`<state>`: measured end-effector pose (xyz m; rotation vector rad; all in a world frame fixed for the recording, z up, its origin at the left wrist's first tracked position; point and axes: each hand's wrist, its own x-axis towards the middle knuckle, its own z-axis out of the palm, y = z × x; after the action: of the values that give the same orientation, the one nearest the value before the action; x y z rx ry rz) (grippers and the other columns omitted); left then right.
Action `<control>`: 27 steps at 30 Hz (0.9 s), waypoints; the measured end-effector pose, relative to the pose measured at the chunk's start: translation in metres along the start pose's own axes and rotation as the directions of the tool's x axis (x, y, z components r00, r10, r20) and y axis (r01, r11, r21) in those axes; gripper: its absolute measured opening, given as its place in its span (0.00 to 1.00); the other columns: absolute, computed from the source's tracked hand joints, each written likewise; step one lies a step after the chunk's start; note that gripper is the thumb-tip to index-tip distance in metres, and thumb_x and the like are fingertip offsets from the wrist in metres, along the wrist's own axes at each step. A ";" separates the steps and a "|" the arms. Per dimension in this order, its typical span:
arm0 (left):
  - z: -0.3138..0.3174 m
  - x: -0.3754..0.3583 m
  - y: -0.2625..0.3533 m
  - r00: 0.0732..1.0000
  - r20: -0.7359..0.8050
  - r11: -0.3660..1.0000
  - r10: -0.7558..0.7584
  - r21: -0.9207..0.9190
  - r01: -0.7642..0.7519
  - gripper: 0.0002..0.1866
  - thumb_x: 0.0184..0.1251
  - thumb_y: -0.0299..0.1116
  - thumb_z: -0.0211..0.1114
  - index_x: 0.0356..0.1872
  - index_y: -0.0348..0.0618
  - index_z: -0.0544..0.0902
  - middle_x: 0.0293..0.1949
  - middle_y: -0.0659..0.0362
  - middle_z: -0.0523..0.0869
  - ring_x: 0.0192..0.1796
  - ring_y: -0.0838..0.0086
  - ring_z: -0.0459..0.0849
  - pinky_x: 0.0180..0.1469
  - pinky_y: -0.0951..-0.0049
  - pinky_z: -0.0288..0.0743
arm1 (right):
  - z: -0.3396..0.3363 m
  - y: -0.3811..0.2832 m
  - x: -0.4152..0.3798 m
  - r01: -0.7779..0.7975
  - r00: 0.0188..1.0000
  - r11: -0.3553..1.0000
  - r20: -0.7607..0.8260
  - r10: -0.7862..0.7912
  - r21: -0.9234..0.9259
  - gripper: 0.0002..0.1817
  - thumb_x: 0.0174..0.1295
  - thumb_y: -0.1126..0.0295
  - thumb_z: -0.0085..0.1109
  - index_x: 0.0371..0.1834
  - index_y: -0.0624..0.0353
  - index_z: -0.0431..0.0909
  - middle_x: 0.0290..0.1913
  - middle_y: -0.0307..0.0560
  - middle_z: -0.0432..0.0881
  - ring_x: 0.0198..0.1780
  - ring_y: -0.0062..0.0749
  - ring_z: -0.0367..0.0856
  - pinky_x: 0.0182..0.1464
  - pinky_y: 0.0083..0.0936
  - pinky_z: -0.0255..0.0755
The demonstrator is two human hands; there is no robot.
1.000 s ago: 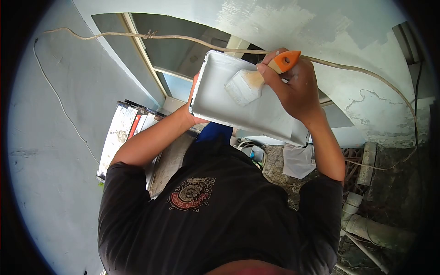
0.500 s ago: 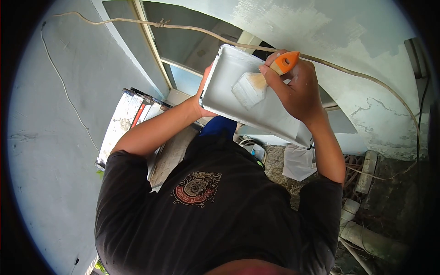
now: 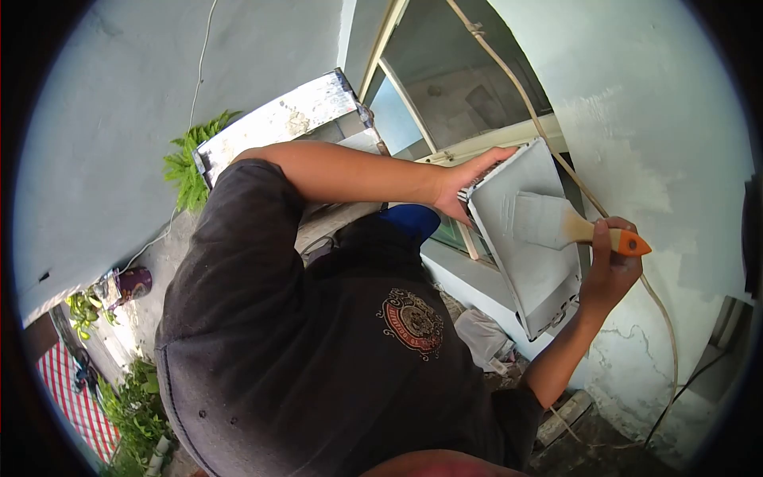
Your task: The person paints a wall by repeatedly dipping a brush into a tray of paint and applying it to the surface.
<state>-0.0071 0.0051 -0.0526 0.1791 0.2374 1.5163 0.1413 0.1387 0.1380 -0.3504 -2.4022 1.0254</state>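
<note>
A white paint tray [image 3: 528, 274] is tilted at the right of centre, its inside coated with pale paint. My left hand [image 3: 469, 181] grips its upper left edge, the fingers partly behind it. My right hand [image 3: 613, 266] is closed round the handle of a wide paintbrush [image 3: 584, 230] with an orange handle end. White paint covers the bristles, which lie over the inside of the tray; whether they touch its surface is hard to tell.
A cable [image 3: 520, 87] crosses in front of the window [image 3: 469, 71] and the patchily painted wall [image 3: 636, 143]. A paint-marked white board [image 3: 286, 115] stands behind my left arm. Green plants [image 3: 191, 163], a dark bucket [image 3: 133, 284] and rubble lie lower down.
The view has turned, and the tray, both hands and brush now appear further right and lower. The tray is tilted more steeply. Plants and a bucket have come into view at the left.
</note>
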 end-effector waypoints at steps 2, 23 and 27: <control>0.012 -0.008 0.001 1.000 -0.012 0.999 0.027 0.028 -0.027 0.52 0.61 0.81 0.54 0.78 0.53 0.70 0.76 0.56 0.72 0.73 0.61 0.73 0.73 0.52 0.67 | 0.001 0.003 0.001 -0.009 1.000 1.000 0.000 0.009 -0.019 0.08 0.71 0.70 0.66 0.40 0.64 0.79 0.35 0.41 0.81 0.34 0.21 0.80 0.42 0.19 0.76; 0.001 0.009 0.005 0.994 0.044 0.990 0.100 0.100 -0.104 0.49 0.66 0.78 0.50 0.79 0.54 0.68 0.78 0.55 0.69 0.76 0.59 0.70 0.76 0.47 0.62 | 0.013 0.008 -0.005 0.096 0.995 0.994 0.031 -0.095 -0.054 0.07 0.67 0.72 0.68 0.37 0.64 0.82 0.31 0.44 0.86 0.31 0.22 0.84 0.37 0.21 0.76; -0.001 0.011 0.007 0.993 0.062 0.990 0.103 0.089 -0.108 0.47 0.68 0.77 0.48 0.79 0.56 0.69 0.77 0.57 0.71 0.76 0.60 0.71 0.76 0.48 0.63 | 0.015 0.004 -0.007 0.104 0.994 0.994 0.045 -0.102 -0.042 0.06 0.66 0.73 0.68 0.36 0.63 0.81 0.32 0.44 0.87 0.31 0.25 0.86 0.38 0.22 0.79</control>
<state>-0.0133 0.0160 -0.0524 0.3117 0.2557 1.6041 0.1396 0.1296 0.1242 -0.2192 -2.4566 0.9447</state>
